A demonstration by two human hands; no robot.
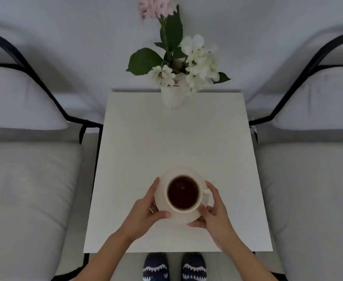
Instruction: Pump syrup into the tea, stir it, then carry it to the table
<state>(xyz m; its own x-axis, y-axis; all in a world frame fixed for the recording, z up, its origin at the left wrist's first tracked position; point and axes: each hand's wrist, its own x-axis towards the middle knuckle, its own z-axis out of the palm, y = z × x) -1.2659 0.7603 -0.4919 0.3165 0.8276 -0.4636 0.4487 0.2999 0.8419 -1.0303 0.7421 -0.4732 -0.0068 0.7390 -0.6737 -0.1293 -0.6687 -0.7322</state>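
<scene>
Nearly there — cup of tea (183, 193) on its saucer (162, 185), low over or perhaps already resting on the white table (176, 138), near the front edge. Left hand (144, 211) and right hand (215, 211) both closed on the saucer rim, thumbs on top. Ceramic, brittle, smooth, full of liquid — best held level by the saucer. Ample bare surface ahead; vase of flowers (171, 96) well apart at the far edge, chairs (25, 169) on either side.

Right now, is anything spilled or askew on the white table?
Nothing stands out. The cream cup of dark tea sits upright on its saucer, held by left hand and right hand; no spills.
</scene>
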